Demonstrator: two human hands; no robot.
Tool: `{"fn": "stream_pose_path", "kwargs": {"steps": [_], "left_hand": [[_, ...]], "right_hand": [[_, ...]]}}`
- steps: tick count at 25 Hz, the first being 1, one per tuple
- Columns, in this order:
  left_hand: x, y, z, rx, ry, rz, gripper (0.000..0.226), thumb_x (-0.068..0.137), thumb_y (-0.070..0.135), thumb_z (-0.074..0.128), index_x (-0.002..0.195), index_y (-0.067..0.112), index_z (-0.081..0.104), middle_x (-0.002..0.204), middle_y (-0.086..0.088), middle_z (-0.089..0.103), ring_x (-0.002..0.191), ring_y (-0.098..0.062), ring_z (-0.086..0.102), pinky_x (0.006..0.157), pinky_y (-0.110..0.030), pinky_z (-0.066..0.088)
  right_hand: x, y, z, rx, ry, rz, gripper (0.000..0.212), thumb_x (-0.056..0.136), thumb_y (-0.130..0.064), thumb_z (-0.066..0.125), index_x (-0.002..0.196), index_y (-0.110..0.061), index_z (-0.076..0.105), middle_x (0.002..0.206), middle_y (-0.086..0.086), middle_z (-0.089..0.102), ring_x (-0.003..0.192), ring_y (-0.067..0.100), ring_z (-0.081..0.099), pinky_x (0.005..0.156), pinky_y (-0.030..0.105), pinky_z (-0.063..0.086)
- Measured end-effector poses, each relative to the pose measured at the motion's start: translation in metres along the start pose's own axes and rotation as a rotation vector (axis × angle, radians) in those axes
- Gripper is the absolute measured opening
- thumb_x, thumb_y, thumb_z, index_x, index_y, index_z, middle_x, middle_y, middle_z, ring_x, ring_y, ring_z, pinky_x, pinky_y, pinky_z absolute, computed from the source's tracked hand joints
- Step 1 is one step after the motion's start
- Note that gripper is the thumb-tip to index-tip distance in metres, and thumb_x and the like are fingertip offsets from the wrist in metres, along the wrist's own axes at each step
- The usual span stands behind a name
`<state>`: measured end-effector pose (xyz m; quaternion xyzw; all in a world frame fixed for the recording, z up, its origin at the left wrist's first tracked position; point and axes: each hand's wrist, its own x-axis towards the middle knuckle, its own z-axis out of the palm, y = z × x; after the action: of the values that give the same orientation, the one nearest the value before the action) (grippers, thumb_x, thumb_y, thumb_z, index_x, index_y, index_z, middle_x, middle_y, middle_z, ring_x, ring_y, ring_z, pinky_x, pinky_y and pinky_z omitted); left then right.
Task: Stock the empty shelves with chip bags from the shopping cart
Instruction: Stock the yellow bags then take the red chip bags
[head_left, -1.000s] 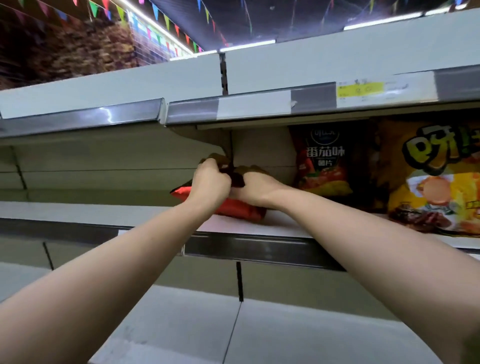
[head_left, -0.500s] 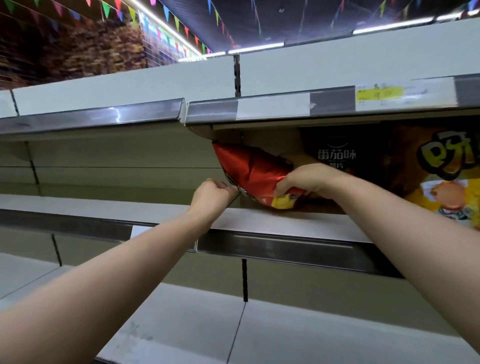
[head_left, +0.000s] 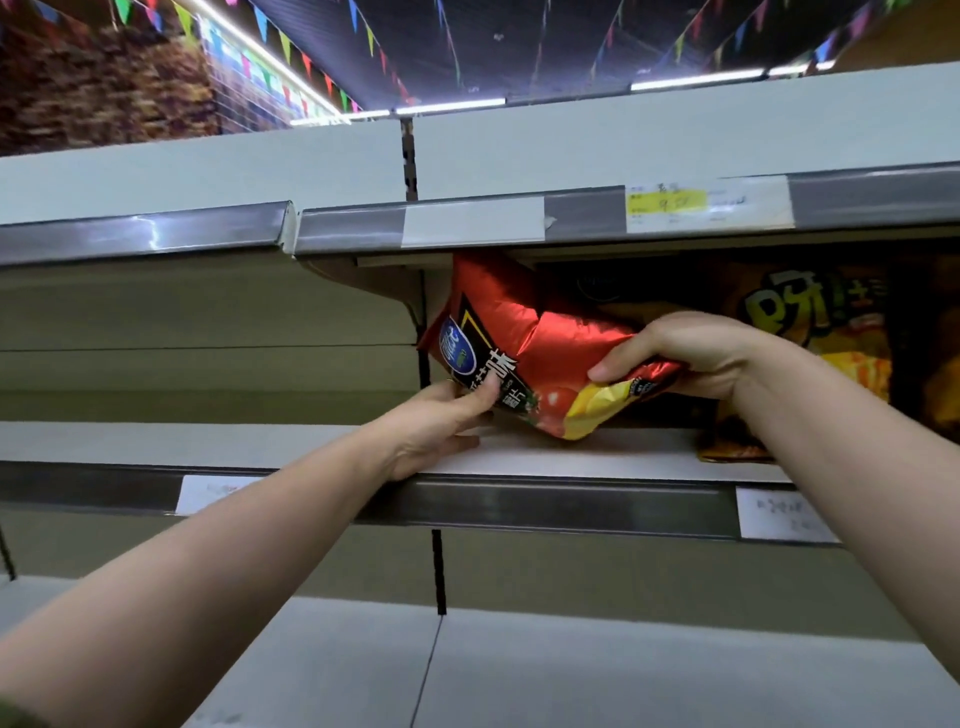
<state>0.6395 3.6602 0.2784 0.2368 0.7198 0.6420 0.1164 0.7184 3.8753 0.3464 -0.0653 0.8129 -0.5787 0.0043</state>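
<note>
Between the two hands, a red chip bag was held tilted just above the shelf, its top close under the upper shelf. The left hand pinched the bag's lower left edge, thumb on the printed front. The right hand gripped the bag's right end, thumb in front and fingers curled behind. Just beyond the right hand stood a yellow chip bag on the same shelf.

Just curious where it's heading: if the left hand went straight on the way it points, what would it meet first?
The red chip bag, which the left hand pinches at its lower edge. Behind the bag probably comes the shelf's back panel, though depth is unclear.
</note>
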Motion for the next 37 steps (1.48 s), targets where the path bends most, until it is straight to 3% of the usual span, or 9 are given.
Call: {"fn": "stream_pose_path", "kwargs": {"steps": [4,9,14,17,20,25,28,32,37], "left_hand": [[0.006,-0.004,-0.007,-0.076,-0.148,0.138,0.114,0.041,0.066,0.082,0.136,0.018,0.042,0.130,-0.007,0.060,0.121,-0.026,0.056,0.101,-0.036,0.036],[0.006,-0.004,-0.009,-0.172,-0.157,0.275,0.093,0.045,0.048,0.090,0.124,0.015,0.053,0.123,-0.013,0.063,0.120,-0.035,0.055,0.107,-0.053,0.036],[0.001,0.013,0.006,-0.153,0.227,0.399,0.067,0.057,0.018,0.082,0.113,0.014,0.047,0.113,-0.005,0.065,0.105,-0.021,0.063,0.084,-0.029,0.055],[-0.001,0.029,0.011,-0.077,0.253,0.386,0.059,0.062,0.026,0.083,0.109,0.015,0.049,0.109,-0.003,0.065,0.096,-0.015,0.066,0.076,-0.028,0.056],[-0.005,0.033,0.017,-0.067,0.201,0.320,0.058,0.070,0.032,0.077,0.117,0.008,0.052,0.110,-0.005,0.068,0.094,-0.015,0.067,0.076,-0.027,0.053],[-0.010,0.034,0.039,-0.060,0.148,0.239,0.043,0.083,0.039,0.062,0.118,0.015,0.054,0.109,-0.001,0.069,0.091,-0.013,0.068,0.071,-0.027,0.053],[-0.008,0.034,0.047,-0.028,0.083,0.189,0.066,0.070,0.042,0.069,0.127,0.017,0.045,0.115,-0.001,0.067,0.097,-0.015,0.068,0.076,-0.028,0.055],[-0.009,0.037,0.052,0.015,0.102,0.103,0.064,0.080,0.040,0.066,0.131,0.016,0.036,0.116,-0.002,0.065,0.096,-0.014,0.066,0.075,-0.027,0.053],[-0.010,0.045,0.050,0.099,0.107,0.006,0.063,0.079,0.052,0.061,0.129,0.018,0.044,0.112,-0.001,0.066,0.094,-0.016,0.065,0.072,-0.032,0.050]], "right_hand": [[-0.013,0.012,0.005,-0.063,-0.010,-0.184,0.051,0.051,0.000,0.075,0.099,-0.010,0.060,0.084,0.006,0.072,0.071,0.014,0.070,0.062,0.019,0.055],[-0.026,0.019,0.007,-0.240,0.025,-0.221,0.049,0.072,-0.003,0.074,0.109,-0.025,0.049,0.099,-0.003,0.064,0.086,0.008,0.063,0.074,0.015,0.050],[0.001,0.040,0.013,-0.793,0.169,0.049,0.052,0.076,-0.004,0.069,0.125,-0.012,0.053,0.123,0.006,0.059,0.110,0.023,0.057,0.093,0.029,0.047],[0.006,0.053,0.028,-0.490,0.069,-0.041,0.085,0.064,-0.031,0.083,0.132,-0.013,0.034,0.129,-0.002,0.052,0.116,0.015,0.052,0.099,0.027,0.042],[0.009,0.047,0.028,-0.168,0.219,-0.125,0.116,0.041,-0.067,0.081,0.134,-0.019,0.029,0.128,-0.005,0.053,0.115,0.013,0.055,0.100,0.035,0.047],[0.003,0.041,0.028,0.024,0.439,-0.246,0.091,0.051,-0.063,0.078,0.120,-0.016,0.040,0.112,0.001,0.064,0.095,0.017,0.067,0.084,0.039,0.056],[0.000,0.039,0.019,0.100,0.391,-0.190,0.071,0.067,-0.045,0.079,0.119,-0.013,0.046,0.107,0.003,0.067,0.089,0.017,0.069,0.078,0.035,0.058],[-0.002,0.037,0.016,0.097,0.305,-0.155,0.090,0.050,-0.055,0.082,0.124,-0.014,0.052,0.106,0.006,0.070,0.089,0.021,0.071,0.083,0.040,0.057],[-0.009,0.035,0.012,0.074,0.265,-0.094,0.051,0.072,-0.050,0.072,0.108,-0.014,0.066,0.095,0.007,0.074,0.085,0.021,0.072,0.083,0.035,0.056]]}}
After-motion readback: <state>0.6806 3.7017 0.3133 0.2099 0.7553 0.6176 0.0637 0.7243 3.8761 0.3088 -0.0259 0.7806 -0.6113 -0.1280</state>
